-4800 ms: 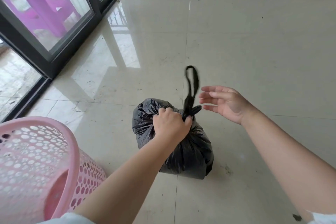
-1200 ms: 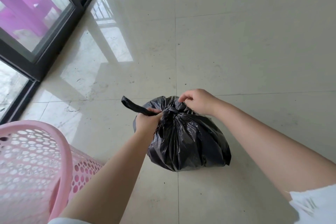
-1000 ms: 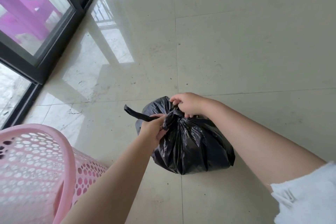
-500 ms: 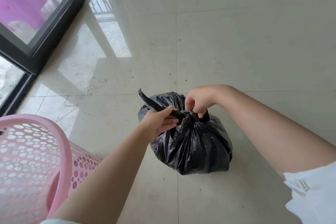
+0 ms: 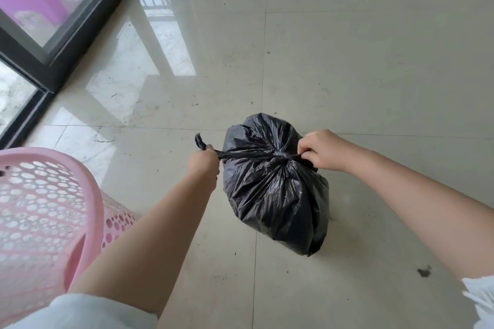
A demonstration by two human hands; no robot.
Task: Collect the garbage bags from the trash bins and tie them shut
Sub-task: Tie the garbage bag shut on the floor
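Observation:
A full black garbage bag (image 5: 275,195) rests on the pale tiled floor in the middle of the view, its neck gathered into a knot at the top. My left hand (image 5: 204,164) is closed on one twisted strip of the bag's neck, stretched taut out to the left, with the strip's end sticking out past my fist. On the other side of the knot, my right hand (image 5: 322,151) pinches the second strip. A pink perforated trash bin (image 5: 50,219) stands at the lower left, beside my left forearm.
A black-framed glass door (image 5: 53,43) runs along the upper left, with purple shapes behind the glass. Pale glossy floor tiles (image 5: 361,61) stretch beyond and to the right of the bag. A small dark speck (image 5: 424,272) lies on the floor at the lower right.
My hands have pulled apart sideways, drawing the two strips taut and the knot tight. The left hand moved out to the left of the bag, the right one to the knot's right side.

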